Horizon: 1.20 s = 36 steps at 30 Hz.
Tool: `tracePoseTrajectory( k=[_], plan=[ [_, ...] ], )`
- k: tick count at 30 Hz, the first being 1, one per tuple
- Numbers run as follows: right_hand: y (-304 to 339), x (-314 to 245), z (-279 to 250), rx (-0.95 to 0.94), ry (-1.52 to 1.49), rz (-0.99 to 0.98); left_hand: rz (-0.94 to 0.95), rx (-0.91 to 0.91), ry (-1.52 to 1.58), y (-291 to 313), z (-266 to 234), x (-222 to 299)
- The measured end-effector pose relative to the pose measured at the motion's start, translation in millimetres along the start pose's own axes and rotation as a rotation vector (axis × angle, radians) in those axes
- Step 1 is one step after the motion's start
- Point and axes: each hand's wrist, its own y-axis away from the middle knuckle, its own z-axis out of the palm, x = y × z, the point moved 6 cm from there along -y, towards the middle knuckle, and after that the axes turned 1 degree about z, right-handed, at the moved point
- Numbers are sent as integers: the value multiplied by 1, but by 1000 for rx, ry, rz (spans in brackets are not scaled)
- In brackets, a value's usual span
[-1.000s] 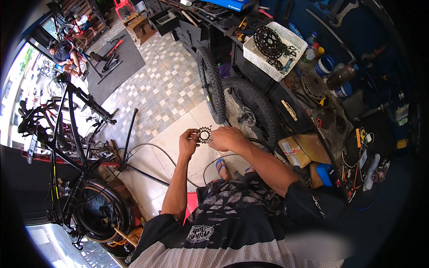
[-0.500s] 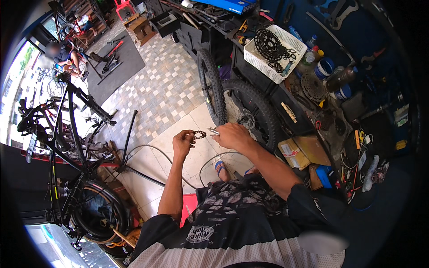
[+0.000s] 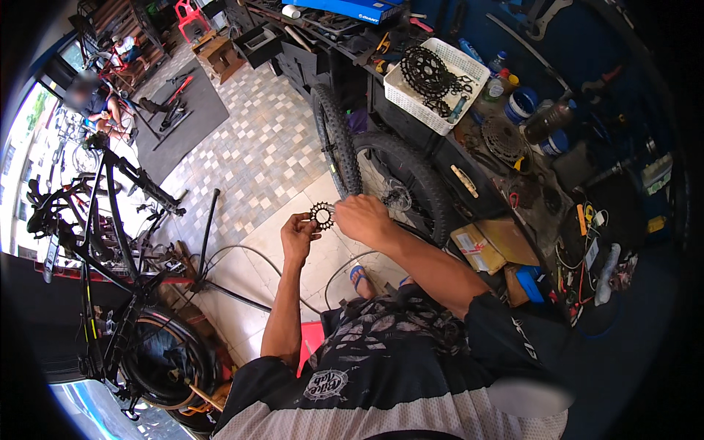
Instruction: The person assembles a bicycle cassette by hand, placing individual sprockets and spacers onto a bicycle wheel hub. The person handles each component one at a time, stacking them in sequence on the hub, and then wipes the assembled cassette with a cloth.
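Note:
My left hand (image 3: 298,236) pinches a small dark toothed sprocket (image 3: 314,224) by its left edge, with the ring facing up. Against the sprocket's right side is my right hand (image 3: 364,220), fingers curled around a slim silver tool (image 3: 332,208). Only a short bit of that tool shows, so its kind is hidden. Both hands are held out in front of my body, above the pale floor tiles.
Two bicycle wheels (image 3: 339,143) stand just beyond my hands. On the bench at right, a white basket (image 3: 400,100) holds cassette sprockets. A bare bicycle frame (image 3: 117,213) stands at left. A cable (image 3: 271,257) loops over the floor. Two people sit far left.
My right hand has moved left to the sprocket, bringing the silver tool against it. The sprocket has turned to show its round face more fully. The view has shifted slightly.

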Motion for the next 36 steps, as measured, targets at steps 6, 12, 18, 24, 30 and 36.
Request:
tracePoseTrajectory(
  k=[6, 12, 18, 24, 30, 36],
  plan=[
    [9, 15, -10, 3, 58, 3, -41, -31, 22, 0, 22, 4],
    [15, 33, -15, -4, -1, 52, -49, -71, -23, -4, 42, 6],
    [21, 49, -13, -41, -24, 84, -36, -107, -34, -8, 61, 3],
    [32, 71, -11, -82, -35, 196, -33, -88, -113, -14, 65, -4],
    [49, 106, 11, -68, -220, 217, -39, -188, -251, -19, 88, -26],
    [116, 176, 53, 38, -300, 380, -147, -166, -307, -26, 107, -29]
  ],
)
